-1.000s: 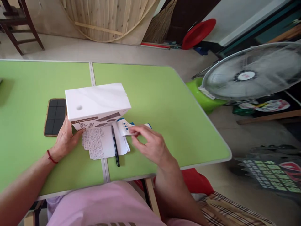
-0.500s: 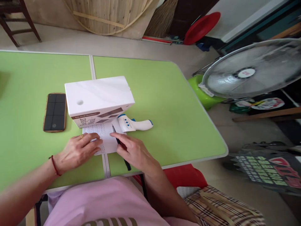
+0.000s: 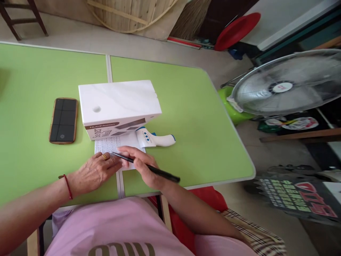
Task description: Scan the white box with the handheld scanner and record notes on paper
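Head view: right hand (image 3: 147, 176) pinches a pen (image 3: 162, 173); left hand (image 3: 93, 173) rests flattish, paper (image 3: 108, 145) under both, tip maybe touching.

- Table (image 3: 186, 103) with a light-green top, pale edging and a seam across it.
- Smooth, pale floor (image 3: 64, 30) beyond.
- Dark wooden chair (image 3: 23, 21), partly visible at upper left.
- Round slatted wooden panel (image 3: 138, 14) standing near a straw broom (image 3: 190, 21).
- White wall (image 3: 274, 19) at upper right.
- Large caged electric fan (image 3: 282, 87) right of the table.
- Soft indoor light.
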The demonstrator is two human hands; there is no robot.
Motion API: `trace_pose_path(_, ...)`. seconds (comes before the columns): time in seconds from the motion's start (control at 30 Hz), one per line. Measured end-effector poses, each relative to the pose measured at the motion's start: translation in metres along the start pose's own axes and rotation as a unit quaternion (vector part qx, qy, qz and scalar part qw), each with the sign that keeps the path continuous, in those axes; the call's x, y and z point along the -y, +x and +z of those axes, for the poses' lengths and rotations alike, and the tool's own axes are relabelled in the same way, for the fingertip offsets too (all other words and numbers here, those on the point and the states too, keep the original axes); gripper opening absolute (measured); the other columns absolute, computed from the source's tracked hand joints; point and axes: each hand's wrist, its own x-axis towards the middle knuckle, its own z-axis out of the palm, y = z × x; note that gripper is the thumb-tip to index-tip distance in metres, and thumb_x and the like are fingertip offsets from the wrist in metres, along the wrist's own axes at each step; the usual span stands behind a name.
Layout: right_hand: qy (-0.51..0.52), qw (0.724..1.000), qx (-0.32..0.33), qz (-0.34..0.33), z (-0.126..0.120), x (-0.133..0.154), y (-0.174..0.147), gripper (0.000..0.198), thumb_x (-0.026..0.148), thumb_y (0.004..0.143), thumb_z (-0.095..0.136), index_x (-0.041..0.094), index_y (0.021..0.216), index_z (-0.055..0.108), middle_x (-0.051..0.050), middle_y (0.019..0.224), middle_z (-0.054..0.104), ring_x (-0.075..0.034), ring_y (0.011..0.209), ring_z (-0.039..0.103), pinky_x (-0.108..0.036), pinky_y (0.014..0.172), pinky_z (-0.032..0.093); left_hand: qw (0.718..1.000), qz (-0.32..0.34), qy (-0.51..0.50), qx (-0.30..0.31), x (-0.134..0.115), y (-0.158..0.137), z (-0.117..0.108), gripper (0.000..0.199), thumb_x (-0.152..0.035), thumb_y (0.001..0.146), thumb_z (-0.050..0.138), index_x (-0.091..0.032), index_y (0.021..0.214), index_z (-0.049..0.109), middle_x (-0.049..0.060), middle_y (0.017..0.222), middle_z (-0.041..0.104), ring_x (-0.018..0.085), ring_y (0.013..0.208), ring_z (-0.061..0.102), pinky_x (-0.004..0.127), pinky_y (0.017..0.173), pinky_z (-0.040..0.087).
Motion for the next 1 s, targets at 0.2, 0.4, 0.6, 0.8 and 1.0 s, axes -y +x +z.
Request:
trace_pose_path(0.2,0.009,0.988,-0.144,0.046,0.007,-0.018,0.012,0.017,0.037,0.086,0.059,0.021,0.092,0.063,0.0,0.075,0.065,-0.014,0.064,0.062,-0.027,0.06,0.054,1.0,0.002,0.024,-0.02,0.0,-0.002,-0.002,0.027,-0.004,0.096,0.041,-0.01,0.112,0.061,0.017,0.132,0.061,0.022,0.087,0.063,0.037,0.074,0.05)
trace_pose_path(0.4,-0.097,0.972,-0.213,0.003,0.013,-0.025,0.006,0.005,0.023,0.078,0.059,0.023,0.078,0.054,0.004,0.063,0.059,-0.012,0.052,0.053,-0.024,0.051,0.047,0.998,-0.002,0.054,-0.021,-0.001,-0.004,-0.007,0.029,-0.004,0.097,0.037,-0.009,0.106,0.063,0.019,0.131,0.062,0.021,0.085,0.064,0.035,0.072,0.054)
trace_pose_path(0.6,-0.149,0.971,-0.184,-0.022,0.016,-0.022,0.008,0.007,0.026,0.085,0.054,0.025,0.078,0.053,0.004,0.062,0.059,-0.012,0.054,0.055,-0.026,0.055,0.048,0.999,-0.007,0.03,-0.011,-0.002,-0.003,-0.01,0.033,-0.004,0.099,0.032,-0.008,0.11,0.063,0.02,0.134,0.06,0.022,0.087,0.064,0.037,0.073,0.054)
trace_pose_path(0.8,-0.158,0.971,-0.177,-0.004,0.016,-0.023,0.008,0.006,0.028,0.085,0.054,0.025,0.079,0.054,0.003,0.065,0.061,-0.013,0.057,0.057,-0.026,0.057,0.049,1.0,-0.019,-0.009,-0.012,-0.002,-0.004,-0.007,0.034,-0.007,0.1,0.031,-0.009,0.114,0.062,0.021,0.134,0.058,0.024,0.088,0.065,0.04,0.073,0.055)
trace_pose_path(1.0,-0.172,0.97,-0.174,-0.009,0.016,-0.021,0.008,0.008,0.027,0.086,0.053,0.025,0.078,0.053,0.003,0.064,0.06,-0.013,0.055,0.056,-0.026,0.056,0.049,1.0,-0.011,0.02,-0.021,-0.003,-0.003,-0.009,0.031,-0.004,0.098,0.035,-0.008,0.112,0.062,0.02,0.132,0.061,0.022,0.084,0.065,0.038,0.071,0.053)
